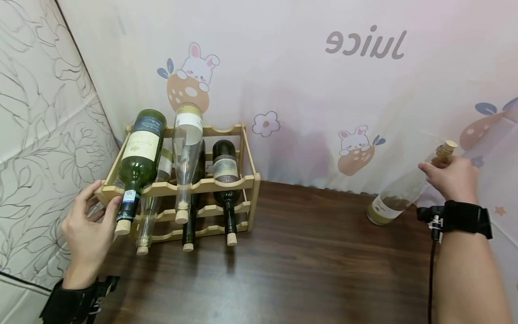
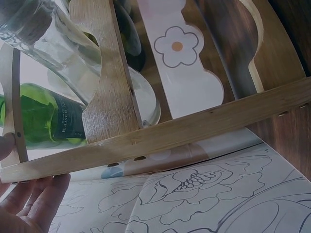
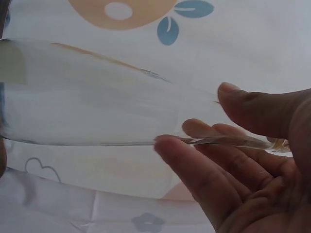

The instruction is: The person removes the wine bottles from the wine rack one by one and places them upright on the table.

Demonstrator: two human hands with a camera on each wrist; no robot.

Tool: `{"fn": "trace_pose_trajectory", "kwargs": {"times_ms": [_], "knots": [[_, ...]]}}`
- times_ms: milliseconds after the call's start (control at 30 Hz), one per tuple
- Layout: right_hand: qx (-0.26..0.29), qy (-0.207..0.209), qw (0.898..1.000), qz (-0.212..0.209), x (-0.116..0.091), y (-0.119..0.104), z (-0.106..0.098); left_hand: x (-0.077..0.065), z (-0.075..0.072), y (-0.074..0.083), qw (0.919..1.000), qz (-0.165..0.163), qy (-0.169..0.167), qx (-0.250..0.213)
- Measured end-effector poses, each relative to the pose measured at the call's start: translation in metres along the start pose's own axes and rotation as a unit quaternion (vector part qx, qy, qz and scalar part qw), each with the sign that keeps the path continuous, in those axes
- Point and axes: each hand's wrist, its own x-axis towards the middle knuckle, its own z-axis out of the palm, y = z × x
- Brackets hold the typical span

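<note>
My left hand (image 1: 89,227) grips the front left corner of a wooden wine rack (image 1: 210,185), thumb on the near side. Beside that thumb, a green wine bottle (image 1: 139,146) with a cork lies on the top tier, neck towards me. A clear bottle (image 1: 188,144) lies to its right. Lower down are another clear corked bottle (image 1: 149,216), a dark bottle (image 1: 189,231) partly hidden, and a dark labelled bottle (image 1: 225,168). At the far right my right hand (image 1: 455,177) holds a clear corked bottle (image 1: 398,193) round its neck; its base appears to touch the table.
The dark wooden table (image 1: 307,261) lies under the rack. Behind stands a pale backdrop (image 1: 291,81) printed with rabbits and mirrored lettering. A floral-line sheet (image 1: 44,148) closes off the left side. A cable (image 1: 431,279) hangs from the right wrist camera.
</note>
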Motion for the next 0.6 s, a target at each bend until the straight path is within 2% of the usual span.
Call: {"fn": "trace_pose_trajectory", "kwargs": {"times_ms": [267, 467, 600], "knots": [[0.036, -0.004, 0.999, 0.028, 0.008, 0.016, 0.006, -0.001, -0.001, 0.002, 1.0, 0.004, -0.006, 0.004], [0.0, 0.021, 0.999, 0.031, 0.014, 0.016, 0.011, 0.0, 0.002, 0.001, 1.0, 0.002, -0.006, 0.0], [-0.005, 0.027, 1.0, 0.014, 0.016, 0.016, 0.014, 0.0, 0.001, 0.001, 1.0, 0.004, -0.001, 0.004]]}}
